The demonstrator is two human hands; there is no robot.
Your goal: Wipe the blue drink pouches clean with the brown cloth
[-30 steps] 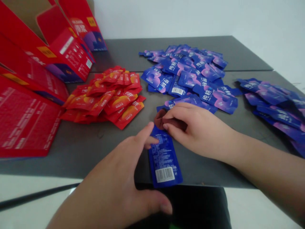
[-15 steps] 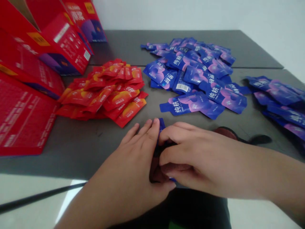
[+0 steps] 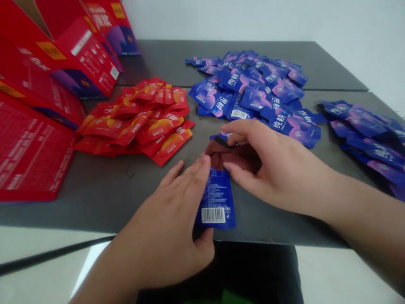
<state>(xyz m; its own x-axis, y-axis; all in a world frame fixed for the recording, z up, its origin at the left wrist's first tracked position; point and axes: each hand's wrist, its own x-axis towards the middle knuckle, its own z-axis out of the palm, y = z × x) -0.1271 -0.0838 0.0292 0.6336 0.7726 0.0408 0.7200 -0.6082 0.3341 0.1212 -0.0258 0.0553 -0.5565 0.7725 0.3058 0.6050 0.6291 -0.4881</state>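
Observation:
A blue sachet [image 3: 217,198] lies barcode side up near the table's front edge. My left hand [image 3: 177,211] rests flat along its left side, fingers stretched forward and thumb at its lower edge. Bunched in my right hand [image 3: 268,169] is a dark reddish-brown cloth [image 3: 223,154] with a black edge, pinched between thumb and fingers at the sachet's top end. A pile of blue sachets [image 3: 262,99] lies beyond my right hand, partly covered by it. Red sachets [image 3: 133,122] are heaped beyond my left hand.
Red boxes [image 3: 31,139] stand along the left side, one open at the top. Another stack of blue sachets [image 3: 370,135] lies at the right of the grey table [image 3: 101,190]. A black strap or cable [image 3: 57,255] runs below the table's front edge at the left.
My right hand has moved forward with the cloth, uncovering the sachet's barcode side. My left hand stays in nearly the same place beside it.

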